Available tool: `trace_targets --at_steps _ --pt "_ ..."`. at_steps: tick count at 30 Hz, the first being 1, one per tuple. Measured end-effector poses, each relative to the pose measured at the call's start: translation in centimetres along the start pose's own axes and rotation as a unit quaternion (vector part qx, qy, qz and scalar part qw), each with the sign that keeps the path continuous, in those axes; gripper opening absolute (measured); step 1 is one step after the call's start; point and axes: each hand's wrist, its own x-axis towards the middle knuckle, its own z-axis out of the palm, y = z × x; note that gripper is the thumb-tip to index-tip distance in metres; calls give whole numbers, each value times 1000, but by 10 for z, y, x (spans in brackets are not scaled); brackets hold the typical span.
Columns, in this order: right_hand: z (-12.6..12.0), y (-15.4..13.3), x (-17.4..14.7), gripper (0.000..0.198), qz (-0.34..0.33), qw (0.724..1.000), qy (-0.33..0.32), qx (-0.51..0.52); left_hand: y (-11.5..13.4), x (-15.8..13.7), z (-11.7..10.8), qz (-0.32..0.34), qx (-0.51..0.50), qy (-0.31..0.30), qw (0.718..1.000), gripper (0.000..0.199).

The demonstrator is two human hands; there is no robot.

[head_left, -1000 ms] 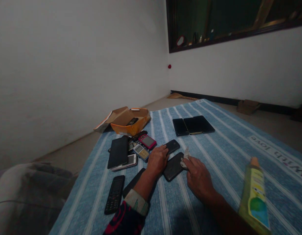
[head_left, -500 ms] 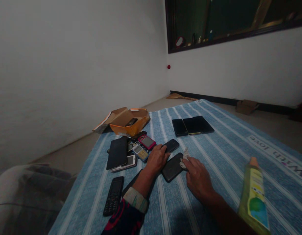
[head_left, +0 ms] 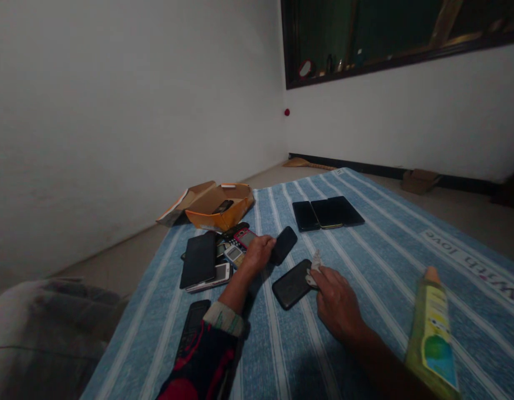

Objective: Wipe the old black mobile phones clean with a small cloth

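My left hand (head_left: 259, 253) grips a dark phone (head_left: 285, 244) by its near left edge, and the phone is tilted up off the cloth. Between the fingers of my right hand (head_left: 338, 303) is a crumpled whitish tissue (head_left: 315, 268). That tissue touches the right end of a black phone (head_left: 292, 284) lying on the cloth. Beside my left hand is a heap of older phones, among them a pink-framed phone (head_left: 243, 237), a blue and silver keypad phone (head_left: 234, 255) and a white phone (head_left: 221, 273) under a black flat tablet-like device (head_left: 198, 260).
An open orange cardboard box (head_left: 217, 214) with a phone inside stands behind the heap. Dark flat devices (head_left: 327, 213) lie side by side farther back. A green bottle (head_left: 434, 333) lies at the right. My left sleeve partly covers a black keypad phone (head_left: 194, 316).
My left hand has taken hold of the dark phone and raised it from the cloth, tilting it upright. My right hand with the tissue has hardly moved.
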Motion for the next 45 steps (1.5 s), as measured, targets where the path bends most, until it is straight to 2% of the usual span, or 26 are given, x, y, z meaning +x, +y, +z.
trace_targets --at_steps 7,13,17,22,28,30,35,45 --pt "-1 -1 0 51 6 1000 -13 -6 1 -2 10 -20 33 17 999 25" --pt "0 -1 0 51 5 1000 2 -3 4 -13 14 -12 53 12 998 21" --pt "1 0 -1 50 1 1000 1 -3 5 -20 15 -6 57 20 998 25" --pt "2 1 -1 51 -2 1000 5 -1 9 -49 15 30 50 42 997 27" --pt "5 3 -2 51 -7 1000 0 -10 20 -106 27 58 14 91 994 44" --pt "7 4 -3 51 -12 1000 7 -17 23 -118 31 48 5 77 996 52" --pt "10 4 -5 51 -31 998 23 -39 23 -129 39 55 14 77 995 65" --pt "17 -5 -8 48 -93 993 38 -57 15 -134 48 74 -13 93 993 60"
